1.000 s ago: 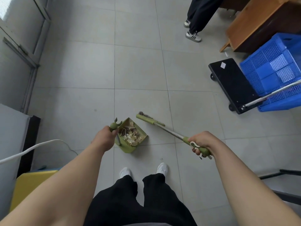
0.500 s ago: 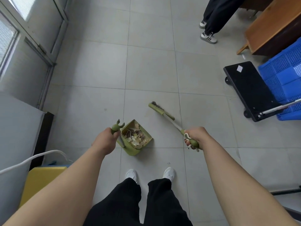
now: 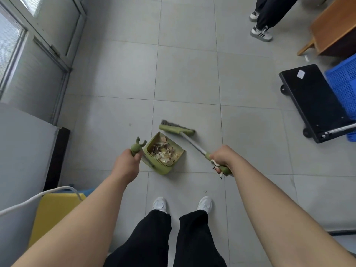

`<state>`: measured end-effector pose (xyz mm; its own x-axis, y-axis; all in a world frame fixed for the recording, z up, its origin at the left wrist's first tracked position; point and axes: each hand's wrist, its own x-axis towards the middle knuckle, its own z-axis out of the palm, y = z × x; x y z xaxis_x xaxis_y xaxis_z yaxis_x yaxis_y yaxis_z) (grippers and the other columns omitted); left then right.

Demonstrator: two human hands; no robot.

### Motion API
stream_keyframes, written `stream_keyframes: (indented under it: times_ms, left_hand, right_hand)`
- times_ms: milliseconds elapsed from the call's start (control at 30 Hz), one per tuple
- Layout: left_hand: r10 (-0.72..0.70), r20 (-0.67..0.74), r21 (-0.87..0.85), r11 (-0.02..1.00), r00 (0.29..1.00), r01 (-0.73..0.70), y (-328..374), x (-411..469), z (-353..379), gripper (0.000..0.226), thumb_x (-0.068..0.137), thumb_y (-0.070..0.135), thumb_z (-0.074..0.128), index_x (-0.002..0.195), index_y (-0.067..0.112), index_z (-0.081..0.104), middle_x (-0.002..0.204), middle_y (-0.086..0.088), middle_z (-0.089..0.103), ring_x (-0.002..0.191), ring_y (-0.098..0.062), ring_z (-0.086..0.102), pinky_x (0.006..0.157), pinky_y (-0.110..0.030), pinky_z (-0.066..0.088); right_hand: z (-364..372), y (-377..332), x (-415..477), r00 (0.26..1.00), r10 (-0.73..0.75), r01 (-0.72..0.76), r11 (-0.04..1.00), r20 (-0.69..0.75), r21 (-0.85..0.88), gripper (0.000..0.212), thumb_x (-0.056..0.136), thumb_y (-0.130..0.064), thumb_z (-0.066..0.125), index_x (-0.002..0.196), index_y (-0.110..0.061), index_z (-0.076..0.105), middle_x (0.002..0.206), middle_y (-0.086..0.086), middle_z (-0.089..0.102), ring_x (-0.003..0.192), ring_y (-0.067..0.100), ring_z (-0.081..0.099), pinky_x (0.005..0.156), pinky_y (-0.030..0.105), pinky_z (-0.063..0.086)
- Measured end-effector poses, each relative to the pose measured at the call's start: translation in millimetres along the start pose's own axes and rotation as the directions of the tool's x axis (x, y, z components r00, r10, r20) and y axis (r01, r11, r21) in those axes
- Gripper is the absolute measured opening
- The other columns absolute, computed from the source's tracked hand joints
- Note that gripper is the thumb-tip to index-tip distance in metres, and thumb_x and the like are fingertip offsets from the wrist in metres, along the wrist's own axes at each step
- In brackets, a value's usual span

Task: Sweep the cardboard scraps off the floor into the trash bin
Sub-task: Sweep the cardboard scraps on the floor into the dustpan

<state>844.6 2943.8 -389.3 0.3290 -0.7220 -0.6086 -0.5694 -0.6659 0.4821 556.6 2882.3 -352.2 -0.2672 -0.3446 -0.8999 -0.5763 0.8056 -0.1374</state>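
One dustpan point(image 3: 165, 153) sits on the grey tiled floor point(image 3: 188, 74), directly ahead of the person's two white shoes point(image 3: 159, 204). It holds a heap of cardboard scraps point(image 3: 163, 151); the pieces are too small and jumbled to count. No loose scraps can be made out on the tiles around the dustpan.

One broom point(image 3: 176, 130) is present. Its green head lies just beyond the dustpan's far edge, close to it; contact cannot be confirmed. Its metal shaft runs back from the head past the dustpan's right side.

Left hand point(image 3: 128, 163): fist closed around the green top of the dustpan's upright handle, just left of the dustpan. Forearm extended forward, knuckles up; a forked green tip projects above the fist.

Right hand point(image 3: 221, 158): fist closed around the green grip at the near end of the broom shaft, right of the dustpan. Forearm extended forward; a pale loop hangs from the grip below the fingers.

Well right of the dustpan: one black wheeled cart point(image 3: 312, 99), with one blue crate point(image 3: 344, 81) at its right side. Beyond these, far right of the dustpan, one wooden furniture piece point(image 3: 335, 29). A second person's two legs point(image 3: 264, 22) stand far beyond the dustpan. Left of and nearer than the dustpan: one yellow object point(image 3: 55, 211), one white cable point(image 3: 38, 196). No trash bin is identifiable.
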Motion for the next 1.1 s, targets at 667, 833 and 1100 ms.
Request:
stream_keyframes:
  times_ms: [667, 833, 1100]
  left_hand:
    - [0.132, 0.140, 0.217, 0.963, 0.981, -0.160, -9, -9, -26, 0.039, 0.097, 0.046, 0.048, 0.093, 0.008, 0.057, 0.076, -0.003, 0.056, 0.077, -0.027, 0.053, 0.064, -0.034, 0.038]
    - [0.129, 0.150, 0.227, 0.960, 0.980, -0.162, -16, -9, -23, 0.041, 0.099, 0.045, 0.045, 0.093, 0.006, 0.056, 0.076, -0.005, 0.055, 0.077, -0.030, 0.052, 0.066, -0.035, 0.038]
    - [0.075, 0.175, 0.267, 0.956, 0.982, -0.121, -12, -12, -22, 0.044, 0.098, 0.052, 0.040, 0.098, 0.010, 0.054, 0.089, -0.011, 0.061, 0.092, -0.036, 0.060, 0.088, -0.047, 0.050]
  right_hand:
    - [-51, 71, -16, 0.990, 0.127, -0.107, 0.961, -0.060, 0.254, 0.032, 0.094, -0.013, 0.042, 0.062, -0.010, 0.044, 0.042, 0.006, 0.048, 0.021, 0.011, 0.038, 0.034, 0.010, 0.028]
    - [0, 77, -27, 0.993, 0.115, -0.112, 0.950, 0.009, 0.291, 0.025, 0.092, -0.009, 0.045, 0.067, -0.011, 0.045, 0.055, 0.009, 0.047, 0.025, 0.013, 0.041, 0.036, 0.014, 0.030]
    - [-6, 60, -74, 0.987, 0.065, -0.081, 0.991, 0.146, 0.109, 0.028, 0.096, -0.018, 0.044, 0.068, -0.011, 0.047, 0.042, 0.004, 0.050, 0.029, 0.010, 0.041, 0.035, 0.012, 0.027]
